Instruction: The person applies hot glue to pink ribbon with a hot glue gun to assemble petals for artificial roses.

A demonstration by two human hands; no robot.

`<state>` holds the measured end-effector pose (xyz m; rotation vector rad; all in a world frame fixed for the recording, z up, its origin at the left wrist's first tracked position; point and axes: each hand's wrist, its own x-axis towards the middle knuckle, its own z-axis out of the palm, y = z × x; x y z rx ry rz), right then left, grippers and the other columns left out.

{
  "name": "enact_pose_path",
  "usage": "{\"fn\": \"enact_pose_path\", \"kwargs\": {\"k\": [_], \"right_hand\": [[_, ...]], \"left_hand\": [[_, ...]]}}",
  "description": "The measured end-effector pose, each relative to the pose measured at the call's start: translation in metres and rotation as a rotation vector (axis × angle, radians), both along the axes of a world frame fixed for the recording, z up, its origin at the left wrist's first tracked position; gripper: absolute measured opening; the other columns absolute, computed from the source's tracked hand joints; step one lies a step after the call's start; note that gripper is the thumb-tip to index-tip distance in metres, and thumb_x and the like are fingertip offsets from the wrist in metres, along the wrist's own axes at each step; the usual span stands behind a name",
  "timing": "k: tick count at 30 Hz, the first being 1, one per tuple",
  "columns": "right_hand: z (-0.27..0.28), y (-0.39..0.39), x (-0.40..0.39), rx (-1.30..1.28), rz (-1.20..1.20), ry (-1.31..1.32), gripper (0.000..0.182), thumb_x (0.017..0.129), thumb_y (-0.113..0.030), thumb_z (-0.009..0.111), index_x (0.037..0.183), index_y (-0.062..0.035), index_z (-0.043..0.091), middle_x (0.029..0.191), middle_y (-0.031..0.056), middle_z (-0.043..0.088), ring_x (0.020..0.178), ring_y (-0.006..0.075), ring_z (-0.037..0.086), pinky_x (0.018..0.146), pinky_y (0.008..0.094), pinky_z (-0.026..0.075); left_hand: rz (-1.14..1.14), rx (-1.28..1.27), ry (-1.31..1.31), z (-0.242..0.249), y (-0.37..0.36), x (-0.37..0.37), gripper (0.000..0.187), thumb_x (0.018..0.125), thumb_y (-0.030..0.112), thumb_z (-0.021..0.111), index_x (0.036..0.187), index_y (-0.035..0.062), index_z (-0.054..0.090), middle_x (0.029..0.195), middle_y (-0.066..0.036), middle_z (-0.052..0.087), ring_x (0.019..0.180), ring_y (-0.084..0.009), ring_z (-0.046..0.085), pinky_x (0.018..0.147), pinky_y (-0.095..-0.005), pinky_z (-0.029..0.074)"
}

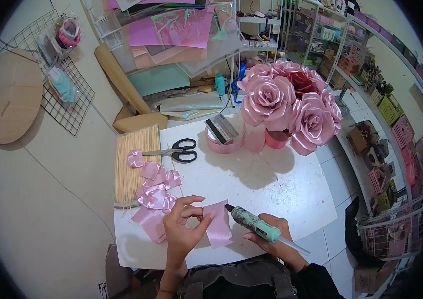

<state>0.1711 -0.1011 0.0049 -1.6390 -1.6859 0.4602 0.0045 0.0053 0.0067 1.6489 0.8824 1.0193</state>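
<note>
My left hand (184, 231) pinches the left edge of a pink satin ribbon piece (218, 226) between thumb and fingers, above the white table. In my right hand (277, 236) is a mint-green glue gun (259, 226) with a clear glue stick out of its back end. Its dark nozzle points left, right at the upper right corner of the ribbon piece. Beyond my left hand lie several curled pink petals (154, 194), and a stack of flat ribbon pieces (150, 224) is just left of it.
Black-handled scissors (184, 150) rest partly on a bundle of thin wooden sticks (131, 172). Farther back on the white table (291, 209) are a pink ribbon roll (225, 144) with a small box on top and a bunch of large satin roses (291, 102). Loaded shelves (371, 144) stand right.
</note>
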Motion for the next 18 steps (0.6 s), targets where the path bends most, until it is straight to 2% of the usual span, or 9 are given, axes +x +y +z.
{"fn": "enact_pose_path", "kwargs": {"k": [2,4,9,12,14,15,16,18], "right_hand": [[0.000,-0.001,0.001,0.008,-0.004,-0.011,0.027,0.070,-0.026,0.064,0.073,-0.0010,0.056,0.058,0.0069,0.045,0.049,0.0197,0.048,0.043,0.0295,0.040],[0.000,-0.002,0.002,-0.014,-0.052,0.104,0.026,0.069,-0.025,0.065,0.073,-0.0008,0.056,0.059,0.0073,0.046,0.049,0.0202,0.049,0.043,0.0304,0.039],[-0.009,-0.007,0.012,0.053,-0.152,0.192,0.029,0.067,-0.026,0.067,0.068,-0.0001,0.053,0.058,0.0078,0.046,0.048,0.0222,0.048,0.044,0.0310,0.038],[-0.005,-0.013,0.019,-0.003,-0.096,0.126,0.032,0.067,-0.029,0.067,0.066,-0.0013,0.051,0.057,0.0079,0.046,0.048,0.0228,0.049,0.044,0.0310,0.039],[-0.002,-0.015,0.016,-0.023,-0.029,0.187,0.032,0.067,-0.030,0.067,0.066,-0.0016,0.051,0.057,0.0079,0.047,0.048,0.0226,0.049,0.044,0.0312,0.039],[-0.001,-0.015,0.015,-0.040,0.034,0.245,0.033,0.068,-0.030,0.066,0.065,-0.0018,0.051,0.058,0.0079,0.047,0.048,0.0223,0.050,0.043,0.0315,0.039],[0.000,-0.015,0.014,-0.034,0.065,0.187,0.034,0.069,-0.031,0.066,0.065,-0.0015,0.050,0.059,0.0077,0.049,0.047,0.0218,0.050,0.043,0.0312,0.039],[0.005,-0.014,0.010,-0.072,0.077,0.163,0.034,0.069,-0.032,0.065,0.064,-0.0015,0.050,0.059,0.0076,0.049,0.047,0.0215,0.050,0.043,0.0310,0.039]], "left_hand": [[-0.010,0.012,-0.003,0.000,0.000,0.000,0.039,0.061,-0.005,0.068,0.094,-0.0028,0.048,0.060,-0.001,0.053,0.060,-0.0043,0.049,0.059,-0.0161,0.039],[-0.023,0.012,-0.011,0.001,0.000,0.000,0.038,0.061,-0.005,0.068,0.094,-0.0034,0.048,0.060,-0.001,0.053,0.060,-0.0043,0.049,0.059,-0.0161,0.039],[-0.012,-0.011,-0.024,0.003,0.000,0.000,0.038,0.061,-0.005,0.068,0.094,-0.0036,0.048,0.060,-0.001,0.053,0.061,-0.0042,0.049,0.060,-0.0159,0.039],[0.088,0.043,-0.033,-0.002,-0.001,0.002,0.038,0.062,-0.006,0.067,0.093,-0.0039,0.048,0.062,-0.002,0.053,0.061,-0.0044,0.049,0.061,-0.0160,0.040],[0.162,0.085,-0.040,-0.007,0.000,0.001,0.037,0.062,-0.006,0.067,0.094,-0.0041,0.047,0.062,-0.002,0.053,0.062,-0.0047,0.050,0.062,-0.0161,0.040],[0.214,0.195,-0.013,-0.009,0.001,0.001,0.037,0.062,-0.007,0.067,0.094,-0.0040,0.047,0.064,-0.003,0.054,0.063,-0.0056,0.051,0.062,-0.0167,0.041],[0.264,0.304,0.016,-0.010,0.001,0.000,0.038,0.062,-0.007,0.066,0.094,-0.0040,0.047,0.065,-0.004,0.055,0.064,-0.0064,0.051,0.063,-0.0173,0.041],[0.290,0.334,0.010,-0.011,0.001,0.000,0.038,0.062,-0.008,0.066,0.095,-0.0040,0.046,0.067,-0.005,0.055,0.065,-0.0076,0.052,0.064,-0.0179,0.041]]}}
